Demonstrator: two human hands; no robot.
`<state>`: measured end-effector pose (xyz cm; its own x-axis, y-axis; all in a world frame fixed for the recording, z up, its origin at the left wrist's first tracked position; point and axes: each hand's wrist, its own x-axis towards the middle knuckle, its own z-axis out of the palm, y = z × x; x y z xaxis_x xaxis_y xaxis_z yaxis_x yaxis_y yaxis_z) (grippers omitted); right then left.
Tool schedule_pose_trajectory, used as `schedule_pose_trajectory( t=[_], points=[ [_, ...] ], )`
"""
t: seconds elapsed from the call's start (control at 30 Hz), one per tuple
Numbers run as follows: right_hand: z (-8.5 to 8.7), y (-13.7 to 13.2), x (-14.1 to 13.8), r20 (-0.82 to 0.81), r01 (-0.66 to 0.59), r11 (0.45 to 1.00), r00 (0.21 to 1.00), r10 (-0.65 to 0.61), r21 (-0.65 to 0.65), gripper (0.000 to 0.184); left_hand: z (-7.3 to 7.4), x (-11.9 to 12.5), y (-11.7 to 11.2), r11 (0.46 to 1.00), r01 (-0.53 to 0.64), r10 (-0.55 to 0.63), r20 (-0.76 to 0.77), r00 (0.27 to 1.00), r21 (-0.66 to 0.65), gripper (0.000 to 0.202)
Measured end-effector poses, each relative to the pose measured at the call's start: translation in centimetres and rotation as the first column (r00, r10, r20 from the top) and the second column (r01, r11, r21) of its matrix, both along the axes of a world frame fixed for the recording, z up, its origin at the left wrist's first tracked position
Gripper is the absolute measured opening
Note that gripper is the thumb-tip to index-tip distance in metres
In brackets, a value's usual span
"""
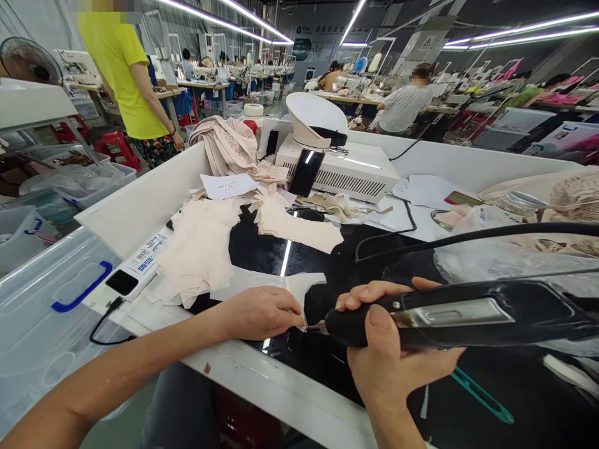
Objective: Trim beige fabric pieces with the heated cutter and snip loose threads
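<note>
My left hand (266,312) pinches the near edge of a thin white fabric piece (262,280) lying on the glossy black work surface (281,362). In my right hand (390,349) is a thick black hand-held tool (449,315) with a silver lever along its side, fingers wrapped around its front end. The tool's slim metal tip points left and meets the fabric edge right beside my left fingertips; whether it touches the cloth I cannot tell. A stack of pale peach cut fabric pieces (196,243) lies beyond my left forearm, and a smaller stack (294,227) sits farther back.
A teal plastic tool (484,396) lies right of my right wrist. Behind are a phone (306,173), a white vented box (346,171) and a white visor (316,118). A black cable (491,234) crosses the right side. A person in yellow (119,72) stands at left.
</note>
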<state>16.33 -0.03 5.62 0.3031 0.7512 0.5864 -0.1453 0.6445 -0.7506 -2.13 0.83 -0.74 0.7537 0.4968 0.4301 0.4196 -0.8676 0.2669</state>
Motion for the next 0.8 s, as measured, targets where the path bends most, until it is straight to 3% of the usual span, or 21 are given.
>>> schedule_pose_trajectory(
  t=[0.8],
  points=[
    [0.27,0.13,-0.39,-0.022,-0.009,1.0,1.0,0.009,-0.006,0.042,-0.3,-0.11,-0.07,1.0,0.002,-0.002,0.009,1.0,0.009,0.025]
  ],
)
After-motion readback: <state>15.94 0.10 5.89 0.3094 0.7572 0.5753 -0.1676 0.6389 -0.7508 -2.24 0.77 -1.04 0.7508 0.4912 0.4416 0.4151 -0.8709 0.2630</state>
